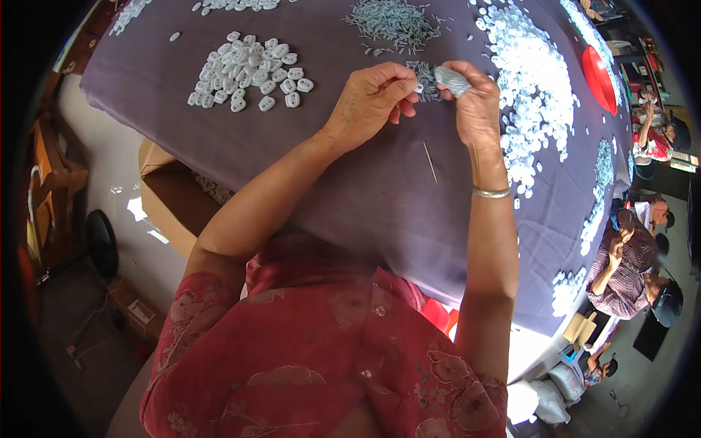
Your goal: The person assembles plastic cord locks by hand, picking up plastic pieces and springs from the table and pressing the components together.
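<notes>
Tablecloth (350,197) purplish, floor (113,164) pale; left grip (367,102) pinches white bit (419,89), right grip (478,109) grey piece (453,82).

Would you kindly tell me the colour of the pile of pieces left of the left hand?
The pile is white, seen best in the head view.

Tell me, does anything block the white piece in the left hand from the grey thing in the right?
Nothing visible does. A gap separates the white piece in the left hand from the grey thing in the right hand; the grey sticks showing there seem to lie on the cloth below.
</notes>
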The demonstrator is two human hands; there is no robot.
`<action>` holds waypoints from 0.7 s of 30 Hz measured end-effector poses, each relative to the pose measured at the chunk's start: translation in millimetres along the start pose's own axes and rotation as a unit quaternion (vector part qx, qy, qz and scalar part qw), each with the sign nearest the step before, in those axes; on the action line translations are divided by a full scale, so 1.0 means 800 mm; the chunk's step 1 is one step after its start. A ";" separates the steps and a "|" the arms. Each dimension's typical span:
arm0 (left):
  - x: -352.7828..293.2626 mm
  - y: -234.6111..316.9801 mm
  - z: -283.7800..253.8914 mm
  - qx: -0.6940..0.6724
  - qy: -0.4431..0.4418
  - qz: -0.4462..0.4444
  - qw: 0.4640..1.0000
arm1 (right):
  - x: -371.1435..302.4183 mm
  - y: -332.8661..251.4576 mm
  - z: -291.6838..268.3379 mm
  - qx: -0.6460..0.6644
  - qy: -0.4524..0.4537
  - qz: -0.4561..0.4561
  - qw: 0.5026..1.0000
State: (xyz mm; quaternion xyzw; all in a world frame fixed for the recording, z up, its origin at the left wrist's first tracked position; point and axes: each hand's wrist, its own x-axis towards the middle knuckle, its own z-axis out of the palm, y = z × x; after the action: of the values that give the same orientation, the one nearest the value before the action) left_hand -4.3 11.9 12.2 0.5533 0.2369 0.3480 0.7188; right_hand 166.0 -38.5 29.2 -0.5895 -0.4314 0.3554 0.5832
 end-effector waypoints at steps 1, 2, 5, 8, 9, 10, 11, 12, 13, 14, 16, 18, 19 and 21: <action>-0.002 -0.002 0.002 0.007 -0.017 -0.009 1.000 | -0.007 0.007 -0.004 0.118 -0.004 0.012 0.993; -0.002 -0.003 0.005 0.006 -0.020 -0.012 1.000 | -0.016 0.010 -0.006 0.119 0.001 0.014 0.993; -0.004 -0.006 0.011 0.040 -0.045 -0.033 0.998 | -0.036 0.018 -0.008 0.235 -0.024 0.030 0.971; -0.004 -0.012 0.013 0.041 -0.078 -0.021 0.996 | -0.045 0.019 -0.009 0.234 -0.042 0.041 0.971; -0.004 -0.011 0.014 0.054 -0.086 -0.025 0.995 | -0.047 0.021 -0.009 0.240 -0.043 0.044 0.969; -0.005 -0.011 0.015 0.066 -0.094 -0.029 0.993 | -0.048 0.023 -0.009 0.241 -0.042 0.044 0.969; -0.005 -0.012 0.015 0.067 -0.094 -0.030 0.993 | -0.047 0.025 -0.008 0.251 -0.036 0.046 0.966; -0.004 -0.013 0.016 0.065 -0.102 -0.027 0.992 | -0.047 0.026 -0.008 0.261 -0.029 0.048 0.964; -0.004 -0.014 0.016 0.063 -0.110 -0.024 0.992 | -0.047 0.027 -0.008 0.262 -0.029 0.049 0.964; -0.005 -0.013 0.015 0.063 -0.110 -0.025 0.992 | -0.047 0.028 -0.008 0.261 -0.032 0.047 0.964; -0.005 -0.011 0.015 0.079 -0.112 -0.026 0.990 | -0.048 0.029 -0.007 0.260 -0.035 0.046 0.964; -0.006 -0.011 0.016 0.077 -0.112 -0.026 0.990 | -0.049 0.028 -0.006 0.246 -0.032 0.043 0.968; -0.006 -0.011 0.017 0.075 -0.113 -0.024 0.990 | -0.049 0.028 -0.007 0.246 -0.033 0.044 0.968; -0.006 -0.010 0.017 0.080 -0.108 -0.028 0.990 | -0.048 0.030 -0.010 0.230 -0.067 0.027 0.971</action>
State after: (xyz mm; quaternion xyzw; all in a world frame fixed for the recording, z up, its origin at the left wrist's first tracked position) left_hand 4.3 -1.6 7.9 0.6367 0.2003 0.2454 0.7030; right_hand 161.4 -76.1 2.6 -0.4258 -0.3603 0.4994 0.6629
